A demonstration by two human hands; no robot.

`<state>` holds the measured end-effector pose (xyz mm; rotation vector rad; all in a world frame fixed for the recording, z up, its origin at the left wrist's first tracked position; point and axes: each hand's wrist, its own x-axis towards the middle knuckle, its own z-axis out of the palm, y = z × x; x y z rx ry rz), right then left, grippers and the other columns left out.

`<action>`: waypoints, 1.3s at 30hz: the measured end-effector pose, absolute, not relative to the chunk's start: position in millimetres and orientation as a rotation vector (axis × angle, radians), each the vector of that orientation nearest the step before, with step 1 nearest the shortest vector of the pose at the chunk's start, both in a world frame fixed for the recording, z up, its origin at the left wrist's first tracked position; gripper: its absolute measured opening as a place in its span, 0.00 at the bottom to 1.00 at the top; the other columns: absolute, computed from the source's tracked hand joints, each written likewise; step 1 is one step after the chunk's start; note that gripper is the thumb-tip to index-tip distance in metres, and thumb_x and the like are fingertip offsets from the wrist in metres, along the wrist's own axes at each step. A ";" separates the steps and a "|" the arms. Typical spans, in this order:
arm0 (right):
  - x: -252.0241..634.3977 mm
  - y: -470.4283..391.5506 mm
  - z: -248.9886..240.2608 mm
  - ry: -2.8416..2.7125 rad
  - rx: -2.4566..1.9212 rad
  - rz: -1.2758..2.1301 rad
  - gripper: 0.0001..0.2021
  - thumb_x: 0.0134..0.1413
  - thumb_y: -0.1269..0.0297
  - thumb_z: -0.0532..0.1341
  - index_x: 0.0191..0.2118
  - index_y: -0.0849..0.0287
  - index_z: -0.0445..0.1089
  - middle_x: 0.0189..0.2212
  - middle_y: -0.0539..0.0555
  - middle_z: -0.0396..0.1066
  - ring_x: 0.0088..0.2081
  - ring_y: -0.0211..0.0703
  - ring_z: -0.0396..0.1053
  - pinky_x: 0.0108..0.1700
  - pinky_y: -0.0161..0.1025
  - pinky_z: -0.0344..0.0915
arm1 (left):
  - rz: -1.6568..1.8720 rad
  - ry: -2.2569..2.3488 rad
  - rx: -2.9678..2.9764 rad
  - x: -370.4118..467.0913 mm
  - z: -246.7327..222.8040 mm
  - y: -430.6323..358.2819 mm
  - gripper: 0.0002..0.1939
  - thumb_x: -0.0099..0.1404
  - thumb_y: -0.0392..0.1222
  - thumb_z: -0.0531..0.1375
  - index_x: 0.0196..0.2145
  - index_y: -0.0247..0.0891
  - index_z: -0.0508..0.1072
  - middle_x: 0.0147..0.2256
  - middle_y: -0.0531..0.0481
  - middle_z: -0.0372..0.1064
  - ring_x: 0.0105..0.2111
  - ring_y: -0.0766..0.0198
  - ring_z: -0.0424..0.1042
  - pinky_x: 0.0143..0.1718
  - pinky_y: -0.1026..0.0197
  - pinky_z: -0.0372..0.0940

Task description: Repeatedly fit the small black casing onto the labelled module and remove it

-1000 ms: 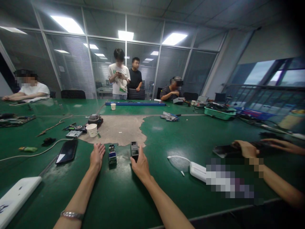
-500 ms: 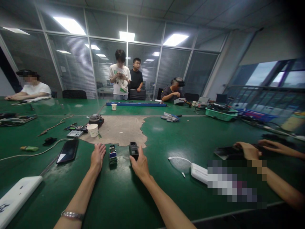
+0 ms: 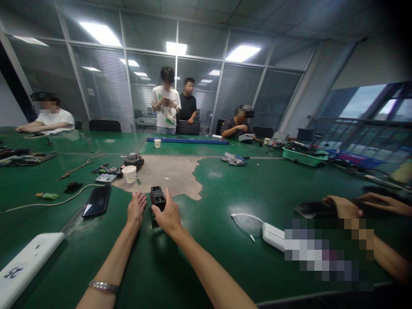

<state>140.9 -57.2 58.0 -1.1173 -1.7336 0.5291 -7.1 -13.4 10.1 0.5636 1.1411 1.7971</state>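
My right hand (image 3: 169, 216) grips a small black plastic housing (image 3: 157, 195) with square openings in its top, thumb on the near side and fingers on the right. The housing is directly over the small circuit-board module (image 3: 155, 223), which it hides almost fully. Only a low part of the module shows below it, and I cannot tell how far the housing sits over it. My left hand (image 3: 136, 210) rests on its edge on the green table just left of them, fingers stretched out, holding nothing.
Left of my hands lie a black phone (image 3: 97, 201), a white power bank (image 3: 30, 262) and a cable. A paper cup (image 3: 129, 174) stands near loose electronic parts. On the right are a white adapter (image 3: 273, 235) and another person's hands (image 3: 346, 209) on a dark object.
My right hand has moved left, bringing the black housing from beside the circuit-board module to over it. My left hand stays open next to it. The view has shifted slightly.
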 end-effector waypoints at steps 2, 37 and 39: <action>135.7 -57.2 56.3 -1.750 -1.142 0.502 0.41 0.48 0.63 0.62 0.64 0.68 0.41 0.53 0.65 0.63 0.53 0.52 0.63 0.52 0.44 0.62 | 1.802 1.136 0.572 -7.4 9.0 -12.9 0.32 0.65 0.58 0.46 0.56 0.30 0.61 0.54 0.32 0.60 0.51 0.58 0.66 0.52 0.57 0.58; 127.2 -71.0 51.8 -1.620 -1.182 0.470 0.41 0.54 0.63 0.59 0.65 0.69 0.34 0.51 0.67 0.65 0.50 0.53 0.66 0.50 0.45 0.64 | 1.675 0.978 0.604 14.3 18.7 -16.9 0.31 0.64 0.58 0.48 0.59 0.36 0.58 0.57 0.39 0.57 0.55 0.60 0.61 0.57 0.56 0.53; 138.1 -70.2 66.4 -1.590 -1.138 0.460 0.40 0.54 0.62 0.59 0.65 0.67 0.34 0.53 0.65 0.63 0.52 0.50 0.64 0.51 0.43 0.63 | 1.664 0.977 0.617 15.0 20.5 -19.6 0.32 0.64 0.58 0.49 0.59 0.36 0.58 0.58 0.39 0.56 0.55 0.59 0.60 0.57 0.56 0.53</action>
